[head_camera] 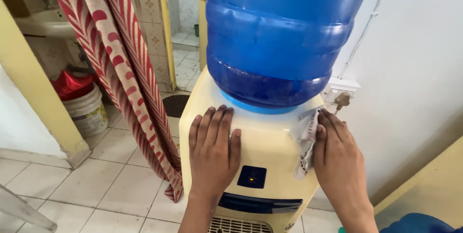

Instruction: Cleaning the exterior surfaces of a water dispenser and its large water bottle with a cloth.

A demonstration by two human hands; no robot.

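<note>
the left hand (212, 153) lies flat, fingers together and stretched out, on the sloped cream top of the water dispenser (263, 141), palm down and gripping nothing, just pressing on the casing beside the small dark indicator panel (251, 176). the right hand (340, 163) is also flat rather than closed, its fingers pinning a pale, crumpled cloth (305, 141) against the upper right corner of the dispenser, so the cloth is held by pressure against the surface and not clenched in a fist. the cloth hangs a little way down the front edge, touching the casing just beside the blue collar where the big blue water bottle (277, 35) sits upside down in the top. below the panel a dark blue recess for the taps shows, with a grille under it. behind the machine a white wall carries a socket with a plug (342, 99); to the left a red and cream patterned curtain (125, 69) hangs over a tiled floor, and a white bucket (87, 110) with something red in it stands near a doorway. as for the wiping, it looks to be in progress: the cloth is at the right corner only, and i cannot tell from the cream surface which parts are already cleaned; the left side under the bare palm, the front and the bottle appear yet to be reached.
</note>
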